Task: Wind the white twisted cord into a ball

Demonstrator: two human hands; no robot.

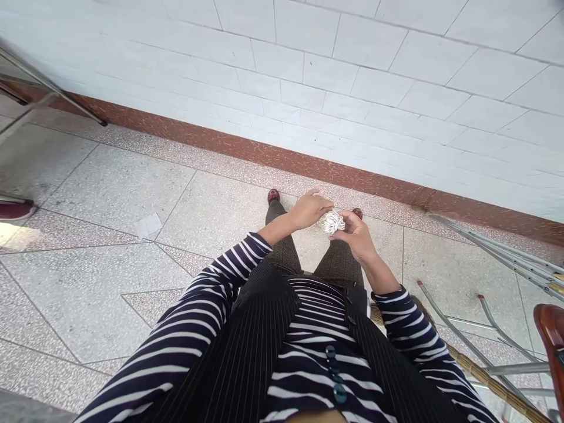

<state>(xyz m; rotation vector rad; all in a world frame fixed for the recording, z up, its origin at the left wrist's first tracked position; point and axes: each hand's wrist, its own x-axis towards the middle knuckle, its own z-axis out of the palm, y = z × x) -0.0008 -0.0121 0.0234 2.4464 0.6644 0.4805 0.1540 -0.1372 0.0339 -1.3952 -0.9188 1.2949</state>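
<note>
Holding white strand bundle [335, 223] in right hand [360, 239], fingers [350, 218] part-curled against its right side; left hand [307, 210] at its upper left, can't tell if those fingers grip; bundle sits between hands, above terrazzo floor [220, 205].

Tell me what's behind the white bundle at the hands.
Pale speckled floor and the trouser legs show past the white bundle; the right hand grips it and the left hand is at its other side. Whatever lies directly behind it is covered.
</note>
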